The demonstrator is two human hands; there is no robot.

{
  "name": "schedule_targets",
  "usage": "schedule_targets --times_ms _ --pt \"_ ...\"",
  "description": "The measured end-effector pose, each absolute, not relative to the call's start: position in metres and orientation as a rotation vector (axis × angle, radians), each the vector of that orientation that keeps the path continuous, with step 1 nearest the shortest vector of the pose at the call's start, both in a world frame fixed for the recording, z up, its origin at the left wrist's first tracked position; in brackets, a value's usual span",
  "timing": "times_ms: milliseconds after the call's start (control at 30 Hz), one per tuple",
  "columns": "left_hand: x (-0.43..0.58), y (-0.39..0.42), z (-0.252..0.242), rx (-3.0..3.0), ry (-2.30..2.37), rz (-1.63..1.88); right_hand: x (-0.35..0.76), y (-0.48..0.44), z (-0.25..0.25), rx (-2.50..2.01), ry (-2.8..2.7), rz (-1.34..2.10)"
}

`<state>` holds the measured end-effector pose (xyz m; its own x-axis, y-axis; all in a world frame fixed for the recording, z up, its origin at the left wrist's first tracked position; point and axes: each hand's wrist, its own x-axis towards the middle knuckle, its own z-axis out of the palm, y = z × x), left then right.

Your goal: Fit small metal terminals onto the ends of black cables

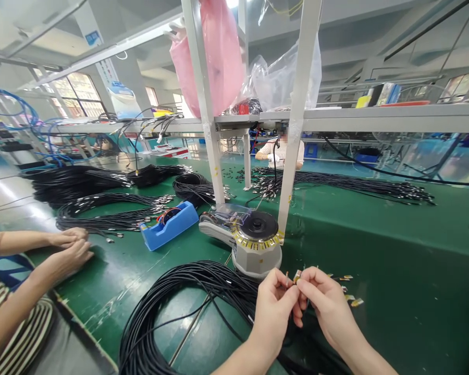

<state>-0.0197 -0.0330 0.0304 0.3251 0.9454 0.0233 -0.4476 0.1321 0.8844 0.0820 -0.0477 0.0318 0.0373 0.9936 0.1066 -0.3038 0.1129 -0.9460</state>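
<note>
Yellow tape tab point(297, 277) we are pinching between left hand point(275, 304) and right hand point(330, 307) fingers, steadying it near the dispenser point(257, 245).

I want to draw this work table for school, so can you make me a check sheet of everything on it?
Surface: green table, shiny.
Job's things: small yellow piece pinched between both hands; round tape dispenser just behind.
Clutter: cut tape bits; blue tape dispenser.
Grippers: left hand and right hand both pinching shut.
Cables: black cable coil by the hands; cable bundles farther back.
Surroundings: another person's hands at left; pink bag overhead.
</note>
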Motion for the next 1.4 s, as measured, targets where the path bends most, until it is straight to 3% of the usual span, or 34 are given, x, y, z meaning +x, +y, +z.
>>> schedule_targets --times_ms 300,700,1400 --pt "-0.022 -0.034 0.028 0.942 0.638 1.105 0.085 -0.047 0.027 -1.027 -1.13 1.062" --pt "-0.026 -0.03 0.03 0.78 0.622 1.113 0.082 -0.045 0.022 -1.001 -1.128 1.206" --pt "-0.021 -0.033 0.027 0.804 0.518 1.0 0.09 -0.043 0.02 -0.967 -1.09 1.16"
